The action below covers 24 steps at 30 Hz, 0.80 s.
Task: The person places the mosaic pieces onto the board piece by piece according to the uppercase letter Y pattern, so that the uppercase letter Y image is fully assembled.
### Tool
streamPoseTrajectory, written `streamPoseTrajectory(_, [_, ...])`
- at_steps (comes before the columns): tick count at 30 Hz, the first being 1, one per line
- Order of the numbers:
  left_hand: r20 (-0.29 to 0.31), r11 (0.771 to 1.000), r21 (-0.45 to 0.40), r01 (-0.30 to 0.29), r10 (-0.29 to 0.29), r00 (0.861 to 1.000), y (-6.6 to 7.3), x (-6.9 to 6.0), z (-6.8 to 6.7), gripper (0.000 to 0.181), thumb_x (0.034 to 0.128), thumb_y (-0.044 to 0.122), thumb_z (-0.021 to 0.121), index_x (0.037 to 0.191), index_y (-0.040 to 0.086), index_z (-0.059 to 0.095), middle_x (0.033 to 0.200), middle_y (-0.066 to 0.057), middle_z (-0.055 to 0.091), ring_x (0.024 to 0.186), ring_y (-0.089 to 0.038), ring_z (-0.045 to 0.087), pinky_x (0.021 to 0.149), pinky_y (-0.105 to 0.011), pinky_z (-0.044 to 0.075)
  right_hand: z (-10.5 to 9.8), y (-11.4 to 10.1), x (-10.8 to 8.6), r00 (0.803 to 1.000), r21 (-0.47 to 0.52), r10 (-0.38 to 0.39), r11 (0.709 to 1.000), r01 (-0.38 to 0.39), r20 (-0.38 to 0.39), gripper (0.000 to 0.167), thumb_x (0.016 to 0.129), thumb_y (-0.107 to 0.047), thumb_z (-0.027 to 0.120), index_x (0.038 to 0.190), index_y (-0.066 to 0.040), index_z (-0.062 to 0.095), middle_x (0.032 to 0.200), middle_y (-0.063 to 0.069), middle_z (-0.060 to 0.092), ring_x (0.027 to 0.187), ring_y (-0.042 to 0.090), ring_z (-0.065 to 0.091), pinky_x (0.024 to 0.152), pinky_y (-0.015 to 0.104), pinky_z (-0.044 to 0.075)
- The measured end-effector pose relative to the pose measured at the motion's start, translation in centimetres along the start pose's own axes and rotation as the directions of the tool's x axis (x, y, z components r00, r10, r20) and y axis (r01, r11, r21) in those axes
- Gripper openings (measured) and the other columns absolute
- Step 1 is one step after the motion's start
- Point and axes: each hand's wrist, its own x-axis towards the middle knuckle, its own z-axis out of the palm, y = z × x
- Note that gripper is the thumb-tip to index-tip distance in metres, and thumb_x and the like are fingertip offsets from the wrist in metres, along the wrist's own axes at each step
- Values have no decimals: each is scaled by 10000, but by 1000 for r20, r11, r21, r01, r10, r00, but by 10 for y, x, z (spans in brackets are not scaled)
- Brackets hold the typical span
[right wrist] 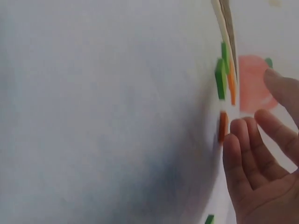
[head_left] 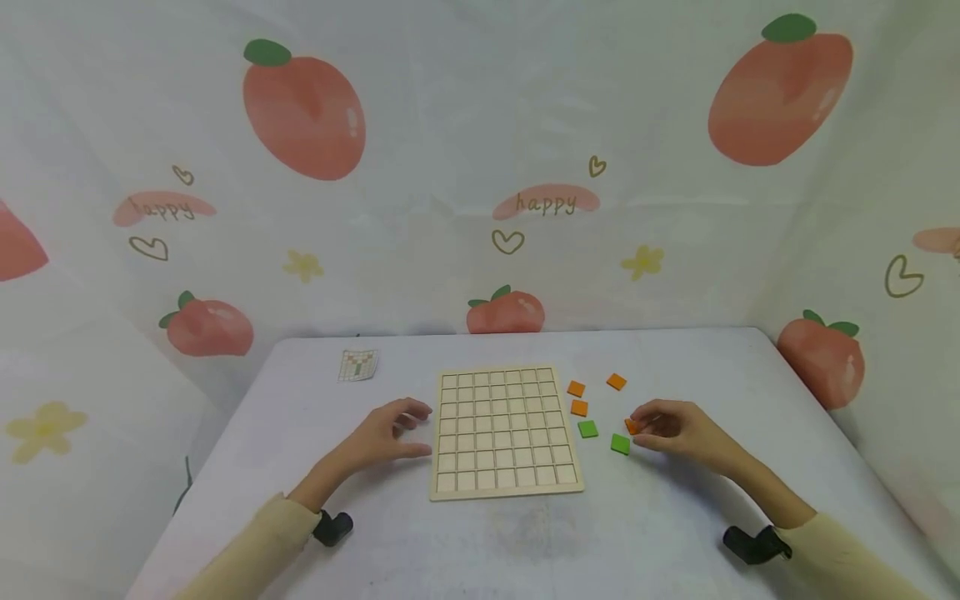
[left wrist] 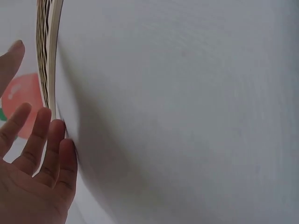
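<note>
A pale wooden grid board [head_left: 507,495] lies flat on the white table. Close to its left edge is my left hand [head_left: 378,435], fingers loosely bent and thumb apart, holding nothing. In the left wrist view its fingertips [left wrist: 57,126] are near the board's edge [left wrist: 52,60]; contact is unclear. My right hand [head_left: 681,429] hovers low beside an orange tile [head_left: 632,427], partly hidden by the fingers. The right wrist view shows that orange tile [right wrist: 223,127] by the fingertips, with thumb and index finger apart. A green tile [head_left: 620,443] lies just left of this hand.
Between board and right hand lie another green tile [head_left: 588,429] and several orange tiles [head_left: 579,407]. A small paper card [head_left: 357,365] with a coloured grid pattern lies at the back left. A printed curtain [head_left: 420,167] hangs behind the table [head_left: 450,550].
</note>
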Motion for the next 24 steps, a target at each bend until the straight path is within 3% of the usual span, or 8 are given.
streamPoseTrajectory(5, [16, 998, 38, -52, 51, 999, 3, 6, 4, 592, 796, 292, 892, 1281, 86, 623, 1220, -25, 635, 1076, -228, 602, 926, -431, 487, 10, -3, 0, 1000, -28, 9, 1000, -9, -2, 357, 852, -147, 840, 1124, 23, 685, 1014, 69, 689, 856, 159, 649, 754, 276, 542])
streamPoseTrajectory(17, [9, 995, 84, -53, 53, 999, 3, 16, 8, 592, 771, 276, 909, 1254, 67, 637, 1208, -43, 631, 1084, -257, 594, 948, -445, 476, 26, -11, 0, 999, -80, 23, 996, -27, -43, 437, 784, -171, 896, 1116, 23, 688, 1029, 54, 685, 869, 205, 629, 755, 306, 544])
streamPoseTrajectory(24, [10, 993, 99, -60, 60, 998, 1, 20, 10, 596, 767, 273, 912, 1254, 68, 636, 1197, -42, 619, 1087, -261, 593, 959, -433, 474, 33, -14, 2, 994, -132, 67, 988, -77, -82, 419, 751, -175, 918, 1076, -13, 710, 990, 6, 676, 843, 185, 608, 733, 291, 530])
